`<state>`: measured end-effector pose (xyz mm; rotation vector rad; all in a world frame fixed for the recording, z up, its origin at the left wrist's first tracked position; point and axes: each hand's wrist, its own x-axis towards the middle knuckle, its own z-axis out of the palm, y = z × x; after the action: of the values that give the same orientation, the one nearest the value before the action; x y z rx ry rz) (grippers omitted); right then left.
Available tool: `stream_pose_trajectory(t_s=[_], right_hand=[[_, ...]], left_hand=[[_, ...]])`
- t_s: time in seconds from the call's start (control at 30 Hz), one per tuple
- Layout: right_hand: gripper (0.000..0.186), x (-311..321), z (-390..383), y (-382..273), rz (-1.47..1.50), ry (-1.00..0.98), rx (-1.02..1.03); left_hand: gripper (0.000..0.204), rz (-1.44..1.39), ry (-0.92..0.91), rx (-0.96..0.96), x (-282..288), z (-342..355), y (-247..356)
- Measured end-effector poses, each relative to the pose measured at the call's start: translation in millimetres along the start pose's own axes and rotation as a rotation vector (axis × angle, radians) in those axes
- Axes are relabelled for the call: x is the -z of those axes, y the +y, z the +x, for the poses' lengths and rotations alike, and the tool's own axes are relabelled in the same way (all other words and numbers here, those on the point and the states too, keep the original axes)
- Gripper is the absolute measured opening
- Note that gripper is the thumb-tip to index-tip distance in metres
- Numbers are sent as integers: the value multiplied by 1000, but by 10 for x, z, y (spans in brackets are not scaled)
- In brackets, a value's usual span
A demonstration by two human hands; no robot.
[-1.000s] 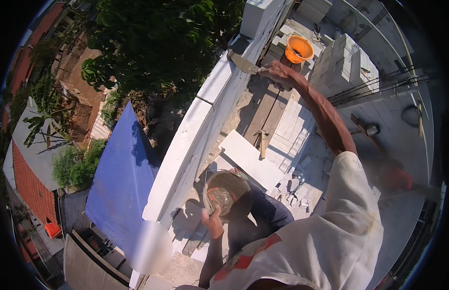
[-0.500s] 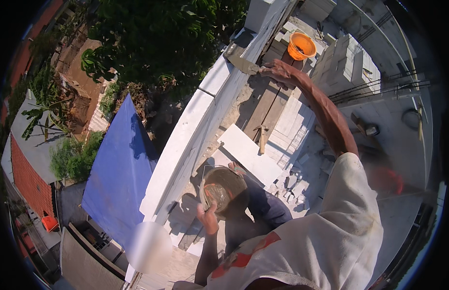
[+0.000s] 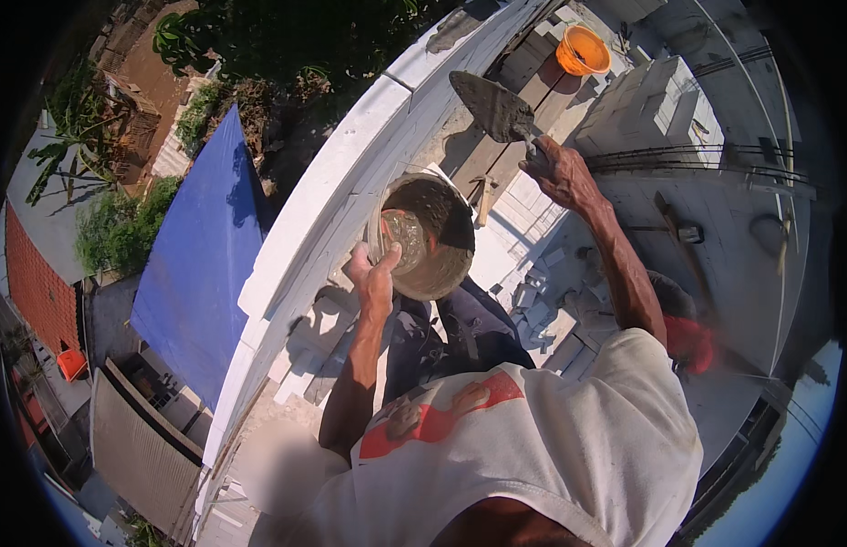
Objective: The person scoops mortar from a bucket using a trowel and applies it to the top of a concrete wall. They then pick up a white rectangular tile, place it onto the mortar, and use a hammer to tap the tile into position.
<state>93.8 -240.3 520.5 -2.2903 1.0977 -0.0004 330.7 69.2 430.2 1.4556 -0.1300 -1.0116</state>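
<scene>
My left hand (image 3: 373, 275) grips the near left rim of a bucket (image 3: 452, 264), thumb over the edge. The bucket is tilted toward me, and wet grey mortar (image 3: 403, 239) lies inside, with more smeared up its wall. To the right and farther off, my right hand (image 3: 562, 173) is closed round the handle of a trowel (image 3: 492, 106). Its broad blade, coated with grey mortar, points to the far left, apart from the bucket. Left of both hands runs a white block wall (image 3: 337, 150), with a patch of mortar (image 3: 460, 25) on its top at the far end.
Beyond the wall at left is a drop to a blue tarp (image 3: 200, 273) and roofs. An orange bucket (image 3: 583, 52) stands on planks by stacked white blocks (image 3: 656, 109). A hammer (image 3: 484, 202) and broken blocks (image 3: 533, 296) lie ahead of my legs. Thin rods jut in at right.
My right hand has drawn the trowel back from the wall top, toward me and rightward. The left hand has lifted the bucket nearer to the view, and the view itself has shifted.
</scene>
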Motion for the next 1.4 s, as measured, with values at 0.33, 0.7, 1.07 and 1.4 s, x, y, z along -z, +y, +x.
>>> stream_pose_trajectory(t_s=[0.33, 0.7, 1.07, 1.4], right_hand=[[38, -903, -1092, -1004, -386, 205, -63], [29, -948, -1056, -1380, -502, 345, -16], [24, -1053, -1293, -1544, 362, -137, -4], [21, -960, -1267, -1275, 1026, -443, -319]], left_hand=[[22, 161, -190, -331, -481, 256, 649], [23, 220, -235, -731, -585, 162, 1141], [24, 52, -302, -632, -541, 143, 937], [20, -300, -85, -113, -143, 219, 468]])
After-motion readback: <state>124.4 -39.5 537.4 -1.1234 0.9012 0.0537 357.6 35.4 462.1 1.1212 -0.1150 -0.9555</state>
